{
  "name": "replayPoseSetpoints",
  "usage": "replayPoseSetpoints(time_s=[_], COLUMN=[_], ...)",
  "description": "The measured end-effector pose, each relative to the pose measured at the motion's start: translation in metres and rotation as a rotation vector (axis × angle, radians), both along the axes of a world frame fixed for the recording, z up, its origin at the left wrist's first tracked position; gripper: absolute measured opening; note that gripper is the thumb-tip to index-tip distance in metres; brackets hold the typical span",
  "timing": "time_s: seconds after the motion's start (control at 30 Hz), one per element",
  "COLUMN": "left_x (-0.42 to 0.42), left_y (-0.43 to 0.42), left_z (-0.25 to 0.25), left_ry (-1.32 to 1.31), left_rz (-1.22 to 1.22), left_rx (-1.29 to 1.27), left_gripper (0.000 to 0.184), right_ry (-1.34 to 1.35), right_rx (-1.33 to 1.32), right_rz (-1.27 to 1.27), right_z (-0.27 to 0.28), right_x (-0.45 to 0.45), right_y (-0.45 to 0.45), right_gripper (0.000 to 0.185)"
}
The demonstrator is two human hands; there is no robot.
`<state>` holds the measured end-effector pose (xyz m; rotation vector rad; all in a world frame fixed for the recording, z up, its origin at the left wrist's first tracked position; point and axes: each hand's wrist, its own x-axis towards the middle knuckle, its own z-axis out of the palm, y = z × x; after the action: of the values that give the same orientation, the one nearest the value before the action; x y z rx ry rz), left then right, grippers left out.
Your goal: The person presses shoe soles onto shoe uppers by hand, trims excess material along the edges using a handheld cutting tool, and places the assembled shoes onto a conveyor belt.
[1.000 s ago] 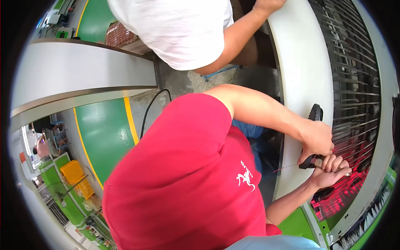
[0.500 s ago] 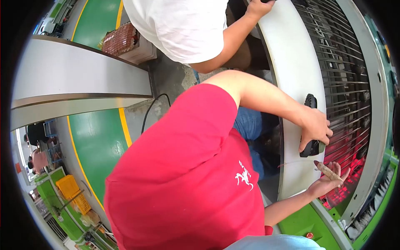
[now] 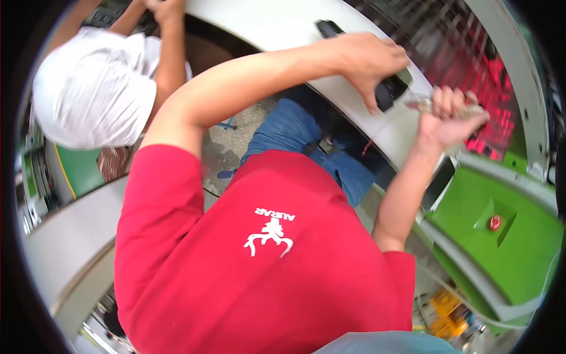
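Observation:
My left hand (image 3: 371,62) reaches over a black shoe sole (image 3: 389,94) on the white work surface (image 3: 271,26). Its thumb is on the near side and the fingers curl over the far side. To the right, my right hand (image 3: 445,118) is raised with its fingers wrapped around a tan stick-like tool (image 3: 421,105), blurred by motion. The tool's end points left, towards the sole, with a gap between them. Part of the sole lies hidden under my left hand.
Beyond the work surface are metal rods (image 3: 430,29) over a red glow (image 3: 471,76). A green machine panel (image 3: 477,242) with a red button (image 3: 494,222) stands at right. At left, a co-worker in a white shirt (image 3: 97,88) works at the same surface.
The view has swung, so the co-worker now appears at left and more of the green panel shows. My right fingers have closed around the tool; my left hand stays on the sole.

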<state>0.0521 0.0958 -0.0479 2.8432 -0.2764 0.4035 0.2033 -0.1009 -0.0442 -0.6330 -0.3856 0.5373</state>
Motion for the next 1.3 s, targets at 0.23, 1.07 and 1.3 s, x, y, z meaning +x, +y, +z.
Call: replayPoseSetpoints(time_s=[0.23,1.07,1.3], left_x=[0.004,0.002,-0.005], left_y=[-0.008,-0.012,-0.01], left_z=[0.021,0.015,0.023], left_ry=[0.115,0.002,-0.016], left_rz=[0.023,-0.02,-0.012], left_rx=[0.016,0.073,-0.028], left_gripper=[0.108,0.098,0.108], right_ry=[0.005,-0.146,-0.177], right_rx=[0.057,-0.202,-0.131], right_rz=[0.04,0.942,0.468], right_z=[-0.015,-0.009,0.015], right_x=[-0.012,0.033,0.049], right_y=[0.032,0.036,-0.019], right_gripper=[0.069,0.057,0.065])
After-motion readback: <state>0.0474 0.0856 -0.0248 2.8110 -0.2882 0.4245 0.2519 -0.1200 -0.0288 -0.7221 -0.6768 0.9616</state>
